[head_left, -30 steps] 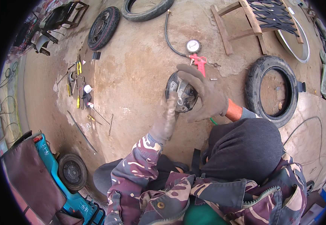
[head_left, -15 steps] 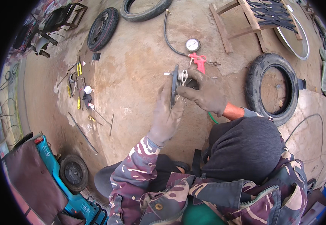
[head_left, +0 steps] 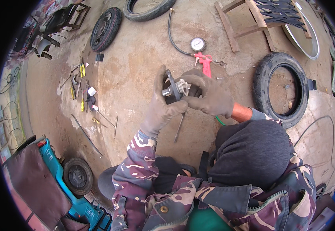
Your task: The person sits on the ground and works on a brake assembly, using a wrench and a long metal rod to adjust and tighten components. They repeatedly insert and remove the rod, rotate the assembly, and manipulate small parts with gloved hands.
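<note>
In grey gloves, my left hand (head_left: 158,109) and my right hand (head_left: 212,98) both grip a dark metal plate-like mechanical part (head_left: 173,88) with a silver shaft and a coiled spring. My left fingers wrap around its left side. My right fingers are curled at its right side and partly hide it. A long screwdriver-like tool (head_left: 179,129) lies on the floor below the part. Just beyond my hands lies a red inflator gun (head_left: 206,65) with a round gauge (head_left: 198,44).
Loose tyres (head_left: 267,115) (head_left: 148,16) and a tyred wheel (head_left: 106,29) lie around me. Hand tools (head_left: 82,106) are scattered at left. A wooden webbed chair (head_left: 260,25) and a metal basin (head_left: 310,52) are at upper right, a teal scooter (head_left: 65,181) at lower left.
The part has been turned from face-up to edge-on, then tilted so its shaft and spring show. My left hand has moved left, its fingers now higher. The tool below has come into view.
</note>
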Demonstrator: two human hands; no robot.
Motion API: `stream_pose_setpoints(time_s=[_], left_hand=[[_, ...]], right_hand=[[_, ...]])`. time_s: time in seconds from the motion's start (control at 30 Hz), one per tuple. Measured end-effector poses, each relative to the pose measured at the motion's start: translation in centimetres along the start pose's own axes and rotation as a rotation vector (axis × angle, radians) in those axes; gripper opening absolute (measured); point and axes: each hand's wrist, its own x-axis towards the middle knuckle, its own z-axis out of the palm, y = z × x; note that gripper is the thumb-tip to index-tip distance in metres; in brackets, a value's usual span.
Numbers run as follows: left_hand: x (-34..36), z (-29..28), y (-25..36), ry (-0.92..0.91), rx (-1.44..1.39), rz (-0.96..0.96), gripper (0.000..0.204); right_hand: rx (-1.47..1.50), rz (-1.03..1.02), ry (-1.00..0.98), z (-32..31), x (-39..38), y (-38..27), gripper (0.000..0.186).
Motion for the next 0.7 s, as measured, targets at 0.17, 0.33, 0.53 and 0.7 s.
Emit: stream_pose_setpoints(time_s=[0.17, 0.33, 0.53, 0.7], left_hand=[[0.5, 0.2, 1.0, -0.014, -0.219, -0.045, 0.123], [1.0, 0.3, 0.6, 0.120, -0.330, -0.011, 0.118], [1.1, 0.2, -0.7, 0.202, -0.311, 0.056, 0.113], [1.0, 0.4, -1.6, 0.191, -0.421, -0.016, 0.110]], right_hand=[[0.017, -0.148, 0.099, 0.3, 0.2, -0.5, 0.062], [0.106, 0.106, 0.115, 0.6, -0.7, -2.3, 0.049], [0.104, 0.106, -0.044, 1.2, -0.1, -2.0, 0.037], [0.080, 0.175, -0.130, 1.0, -0.4, -1.9, 0.035]])
